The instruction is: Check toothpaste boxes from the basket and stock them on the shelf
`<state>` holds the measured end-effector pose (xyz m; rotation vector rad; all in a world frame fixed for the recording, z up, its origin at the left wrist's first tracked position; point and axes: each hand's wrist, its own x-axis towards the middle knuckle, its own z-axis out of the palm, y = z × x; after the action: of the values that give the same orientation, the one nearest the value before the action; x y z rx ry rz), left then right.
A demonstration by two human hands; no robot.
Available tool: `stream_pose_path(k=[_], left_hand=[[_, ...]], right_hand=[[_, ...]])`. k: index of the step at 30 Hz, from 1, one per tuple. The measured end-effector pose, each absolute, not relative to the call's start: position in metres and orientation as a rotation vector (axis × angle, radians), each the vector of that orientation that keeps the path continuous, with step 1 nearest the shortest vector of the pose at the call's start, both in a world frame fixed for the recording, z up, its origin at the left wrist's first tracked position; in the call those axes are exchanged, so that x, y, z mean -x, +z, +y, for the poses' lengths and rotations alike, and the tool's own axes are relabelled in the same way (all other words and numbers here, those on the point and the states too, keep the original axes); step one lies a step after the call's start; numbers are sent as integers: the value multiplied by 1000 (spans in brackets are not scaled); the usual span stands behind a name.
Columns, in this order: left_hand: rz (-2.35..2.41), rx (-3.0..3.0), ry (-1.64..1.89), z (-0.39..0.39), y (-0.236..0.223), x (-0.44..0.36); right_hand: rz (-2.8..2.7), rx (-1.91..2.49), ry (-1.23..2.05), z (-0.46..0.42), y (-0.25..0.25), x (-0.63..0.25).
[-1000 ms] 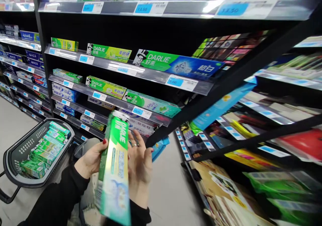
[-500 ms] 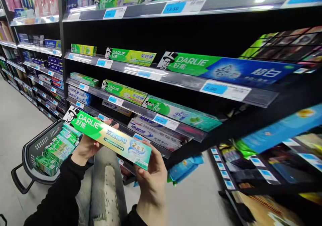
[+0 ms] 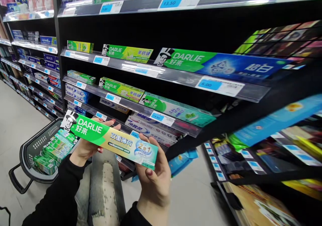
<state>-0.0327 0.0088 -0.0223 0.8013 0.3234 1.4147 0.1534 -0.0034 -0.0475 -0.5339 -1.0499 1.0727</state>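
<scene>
A long green and gold DARLIE toothpaste box (image 3: 108,138) is held up in front of my lap, its printed face toward me. My left hand (image 3: 87,147) grips it from beneath near the left end, with fingertips showing above the far edge. At the right end, my right hand (image 3: 156,172) is closed around the box's corner, thumb in front and fingers behind. Below and to the left, a dark shopping basket (image 3: 26,160) on the floor holds several green toothpaste boxes (image 3: 56,149).
Ahead stands a black shelf rack with toothpaste boxes and price tags; a shelf edge (image 3: 156,73) runs across it. A blue and green DARLIE box (image 3: 216,65) lies on it. At the lower right is another shelf unit (image 3: 254,172) with packaged goods.
The toothpaste box has come slightly closer and its right end has shifted right with my right hand. The view has moved a little, so the shelves appear lower left to higher up.
</scene>
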Motion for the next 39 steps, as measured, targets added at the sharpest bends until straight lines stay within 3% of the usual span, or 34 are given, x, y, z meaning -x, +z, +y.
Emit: stream_pose_path(k=[39], left_hand=[[279,-990,1478,3,-15,22]], right_hand=[[-950,605,1015,-7,-45,-158]])
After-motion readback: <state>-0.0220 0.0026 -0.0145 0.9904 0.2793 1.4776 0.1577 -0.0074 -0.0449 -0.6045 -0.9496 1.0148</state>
